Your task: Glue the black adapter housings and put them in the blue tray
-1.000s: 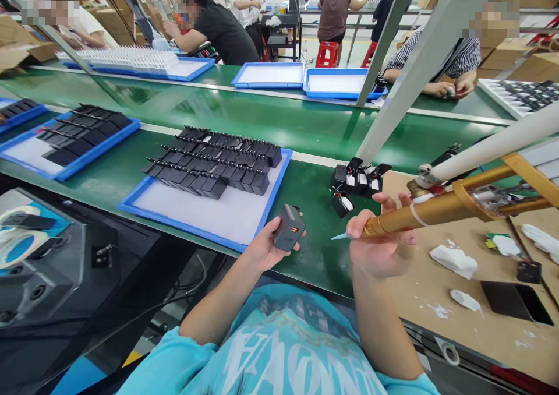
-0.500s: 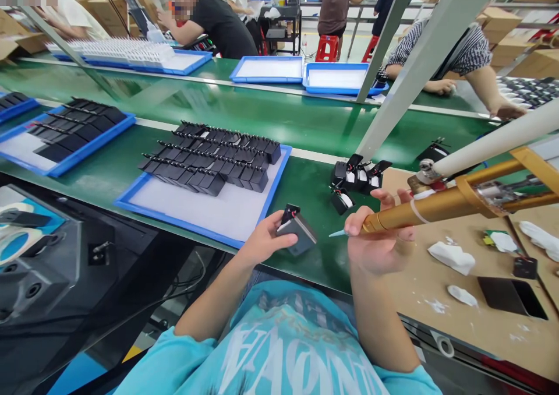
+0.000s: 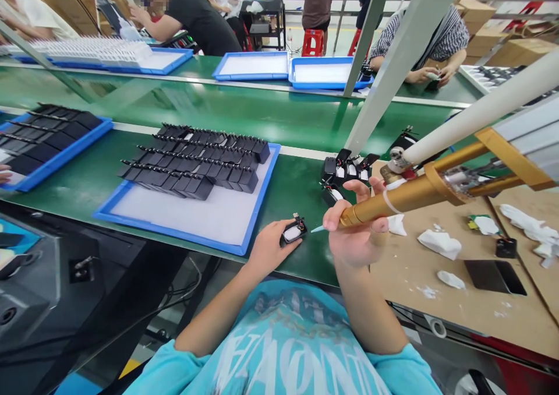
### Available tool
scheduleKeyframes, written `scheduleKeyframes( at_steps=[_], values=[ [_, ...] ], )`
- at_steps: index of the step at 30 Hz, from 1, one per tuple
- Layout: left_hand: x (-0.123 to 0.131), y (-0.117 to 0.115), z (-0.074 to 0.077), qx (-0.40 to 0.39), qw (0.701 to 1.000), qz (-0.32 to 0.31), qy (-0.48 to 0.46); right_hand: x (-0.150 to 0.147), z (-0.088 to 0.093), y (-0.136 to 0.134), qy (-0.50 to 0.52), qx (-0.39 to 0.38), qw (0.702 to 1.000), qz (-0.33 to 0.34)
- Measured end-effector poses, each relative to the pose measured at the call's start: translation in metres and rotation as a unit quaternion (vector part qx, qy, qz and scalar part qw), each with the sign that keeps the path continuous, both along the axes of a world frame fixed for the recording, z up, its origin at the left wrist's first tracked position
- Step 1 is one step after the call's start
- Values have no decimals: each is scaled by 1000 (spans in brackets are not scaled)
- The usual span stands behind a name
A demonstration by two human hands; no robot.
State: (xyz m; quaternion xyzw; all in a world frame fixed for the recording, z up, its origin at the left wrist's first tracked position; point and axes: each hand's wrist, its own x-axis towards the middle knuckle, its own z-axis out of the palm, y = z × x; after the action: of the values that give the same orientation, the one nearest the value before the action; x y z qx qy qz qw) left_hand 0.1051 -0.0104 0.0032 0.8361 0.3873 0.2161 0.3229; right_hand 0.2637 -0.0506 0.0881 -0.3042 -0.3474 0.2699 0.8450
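Observation:
My left hand [image 3: 268, 246] is closed around a small black plastic housing [image 3: 293, 232] standing over the green bench. Its open top faces up, showing a white part and some wiring inside. My right hand [image 3: 353, 235] grips a gold glue dispensing gun [image 3: 393, 203], fingers wrapped about its barrel. The gun's pale blue nozzle tip [image 3: 318, 229] points left, close beside the housing; whether it touches cannot be made out. Just beyond my right hand stands a cluster of similar open black housings [image 3: 347, 170] with white parts inside.
Left of my hands, a blue tray [image 3: 238, 246] carries rows of black housings [image 3: 196, 162]. Another loaded tray [image 3: 98, 133] lies farther left. A cardboard-covered surface [image 3: 406, 278] on the right holds white wads [image 3: 439, 244] and a black case [image 3: 495, 277]. A slanted metal post [image 3: 393, 63] rises ahead. Co-workers sit across the bench.
My left hand has turned the housing so its open top faces up and lowered it toward the bench. The nozzle is now nearer to it. The whole view has shifted slightly.

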Motion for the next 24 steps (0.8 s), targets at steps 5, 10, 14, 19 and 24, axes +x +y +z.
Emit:
scheduleKeyframes(
  at_steps=[5,10,14,19,24],
  values=[
    [6,-11,19,44,999,9,-6,-3,0,2,-5,18,1000,18],
    [6,-15,32,65,997,-13,-31,-2,-3,3,-10,3,1000,2],
    [6,-16,34,66,997,-20,-36,-1,-4,2,-5,24,1000,14],
    [7,-17,32,82,996,-8,-41,-2,-2,2,-5,29,1000,10],
    [9,-16,29,92,995,-1,-35,-3,-1,3,-3,40,999,14]
  ],
)
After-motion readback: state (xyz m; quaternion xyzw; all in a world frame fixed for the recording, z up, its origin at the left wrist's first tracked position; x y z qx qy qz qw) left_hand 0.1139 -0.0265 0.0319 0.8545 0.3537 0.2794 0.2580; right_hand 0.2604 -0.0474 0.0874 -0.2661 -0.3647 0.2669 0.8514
